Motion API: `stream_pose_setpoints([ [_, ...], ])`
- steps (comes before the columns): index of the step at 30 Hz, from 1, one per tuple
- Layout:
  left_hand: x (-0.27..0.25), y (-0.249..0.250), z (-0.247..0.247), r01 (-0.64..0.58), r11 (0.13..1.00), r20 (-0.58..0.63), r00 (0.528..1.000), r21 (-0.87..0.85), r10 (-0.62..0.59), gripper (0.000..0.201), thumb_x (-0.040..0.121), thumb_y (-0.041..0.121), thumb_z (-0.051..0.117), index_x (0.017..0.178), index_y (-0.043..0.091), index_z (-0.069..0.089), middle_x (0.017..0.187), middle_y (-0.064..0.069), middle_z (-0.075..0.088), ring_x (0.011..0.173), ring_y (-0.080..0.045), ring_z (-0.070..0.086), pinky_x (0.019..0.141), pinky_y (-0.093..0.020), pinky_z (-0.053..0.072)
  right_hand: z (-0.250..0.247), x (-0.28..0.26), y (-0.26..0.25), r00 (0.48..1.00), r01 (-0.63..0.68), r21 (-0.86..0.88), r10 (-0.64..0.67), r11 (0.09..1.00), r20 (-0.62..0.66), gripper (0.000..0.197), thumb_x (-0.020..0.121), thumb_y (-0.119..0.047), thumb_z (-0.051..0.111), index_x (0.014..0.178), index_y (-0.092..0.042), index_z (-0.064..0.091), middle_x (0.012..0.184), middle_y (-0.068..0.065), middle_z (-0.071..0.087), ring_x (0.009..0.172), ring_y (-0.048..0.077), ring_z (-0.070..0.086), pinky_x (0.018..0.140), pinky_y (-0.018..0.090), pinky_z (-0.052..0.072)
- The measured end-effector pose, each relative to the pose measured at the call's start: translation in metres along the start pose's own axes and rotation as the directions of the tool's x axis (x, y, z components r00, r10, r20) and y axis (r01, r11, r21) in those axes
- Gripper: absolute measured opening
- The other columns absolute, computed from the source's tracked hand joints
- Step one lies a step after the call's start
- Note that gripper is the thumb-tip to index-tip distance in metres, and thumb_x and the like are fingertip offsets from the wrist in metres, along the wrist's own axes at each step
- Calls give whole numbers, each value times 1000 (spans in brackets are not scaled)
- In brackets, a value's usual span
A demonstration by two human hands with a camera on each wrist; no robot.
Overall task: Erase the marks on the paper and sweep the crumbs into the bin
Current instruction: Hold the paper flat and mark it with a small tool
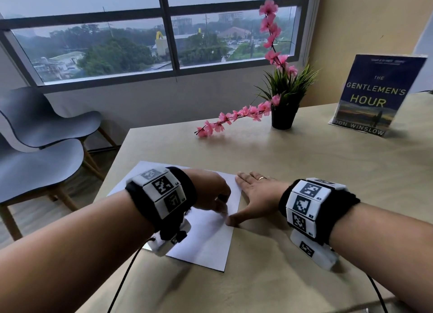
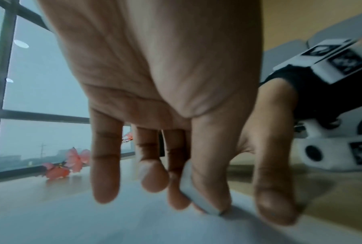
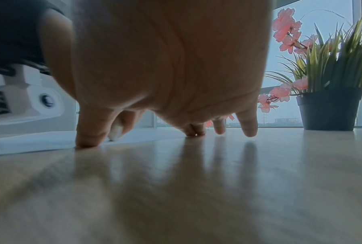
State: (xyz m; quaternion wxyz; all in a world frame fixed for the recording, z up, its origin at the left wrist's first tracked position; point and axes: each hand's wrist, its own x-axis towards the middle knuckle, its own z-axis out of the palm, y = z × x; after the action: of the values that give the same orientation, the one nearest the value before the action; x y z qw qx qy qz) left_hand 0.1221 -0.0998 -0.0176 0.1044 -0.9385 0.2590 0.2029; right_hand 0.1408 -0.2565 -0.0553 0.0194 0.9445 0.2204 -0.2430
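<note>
A white sheet of paper [image 1: 206, 237] lies on the beige table [image 1: 304, 172] near its left edge. My left hand [image 1: 222, 208] is over the sheet and pinches a small white eraser [image 2: 199, 198] between thumb and fingers, its tip down on the paper. The eraser [image 3: 115, 130] also shows behind my right thumb. My right hand [image 1: 255, 195] lies flat with fingers spread at the sheet's right edge, and its thumb [image 2: 274, 198] presses on that edge. The part of the paper I can see looks blank; the rest is hidden under my left wrist.
A black pot of green grass [image 1: 282, 118] with a pink flower branch [image 1: 234, 118] stands at the back of the table. A blue book [image 1: 372, 94] stands upright at the back right. Two grey chairs [image 1: 46, 134] are left of the table. Cables hang from both wrists.
</note>
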Motion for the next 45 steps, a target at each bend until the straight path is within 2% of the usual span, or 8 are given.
stream_pose_setpoints([
  [9, -1, 1, 0, -24, 1000, 8, 1000, -14, 24, 26, 90, 44, 55, 107, 25, 64, 108, 4, 65, 96, -20, 60, 84, -34, 50, 0, -1, 1, 1000, 2, -3, -2, 1000, 1, 124, 69, -85, 49, 155, -20, -12, 162, -6, -16, 150, 19, -12, 121, 44, 0],
  [12, -2, -6, -2, 2, 1000, -46, 999, -12, -2, 27, 92, 41, 54, 110, 22, 63, 111, 3, 64, 98, -19, 59, 79, -28, 45, 0, -1, 1, 1000, -2, -6, 2, 1000, -1, 124, 68, -87, 49, 155, -21, -12, 162, -7, -16, 150, 19, -12, 121, 43, 0],
  [17, -7, 1, 3, -43, 999, 1, 999, -14, 43, 27, 91, 44, 54, 108, 26, 64, 108, 4, 65, 95, -18, 60, 81, -31, 49, 0, 0, 1, 1000, 0, -3, 0, 1000, 3, 125, 68, -87, 49, 155, -20, -12, 162, -6, -16, 150, 19, -13, 121, 43, 0],
  [22, -9, -3, 2, -5, 1000, -40, 999, 5, 5, 24, 92, 42, 53, 104, 23, 63, 106, 4, 64, 94, -19, 59, 72, -28, 43, 1, 1, 2, 1000, 0, -9, 0, 1000, 5, 125, 67, -88, 48, 155, -21, -12, 162, -6, -16, 149, 19, -13, 121, 45, 1],
  [29, -19, -9, 3, 46, 997, -20, 999, -65, -47, 27, 90, 45, 56, 103, 24, 65, 106, 5, 65, 87, -16, 56, 80, -30, 49, 0, 0, 1, 1000, -6, -10, 6, 1000, -1, 124, 68, -87, 48, 155, -21, -11, 162, -6, -16, 150, 18, -13, 121, 45, 1],
  [34, -21, 0, 10, -27, 999, 29, 999, 16, 27, 22, 91, 43, 54, 102, 26, 63, 106, 5, 63, 94, -20, 59, 81, -33, 50, 0, 0, 1, 1000, -5, -11, 5, 1000, -4, 124, 68, -87, 48, 155, -20, -11, 163, -6, -14, 150, 19, -11, 121, 44, 2],
  [40, -22, -15, 12, 70, 997, -22, 997, 26, -69, 24, 91, 44, 52, 100, 24, 62, 105, 4, 64, 95, -22, 59, 80, -33, 50, 0, -1, -1, 1000, 0, -32, -1, 999, -28, 123, 69, -87, 47, 155, -19, -9, 163, -4, -11, 150, 19, -10, 121, 46, -1],
  [45, -21, -19, 16, 109, 994, -47, 993, -21, -110, 29, 92, 47, 51, 108, 25, 63, 112, 5, 63, 100, -22, 58, 78, -31, 46, -5, -5, -1, 978, 72, -50, -80, 996, -194, 124, 70, -84, 51, 152, -24, -21, 159, 2, -27, 150, 21, -11, 121, 48, -1],
])
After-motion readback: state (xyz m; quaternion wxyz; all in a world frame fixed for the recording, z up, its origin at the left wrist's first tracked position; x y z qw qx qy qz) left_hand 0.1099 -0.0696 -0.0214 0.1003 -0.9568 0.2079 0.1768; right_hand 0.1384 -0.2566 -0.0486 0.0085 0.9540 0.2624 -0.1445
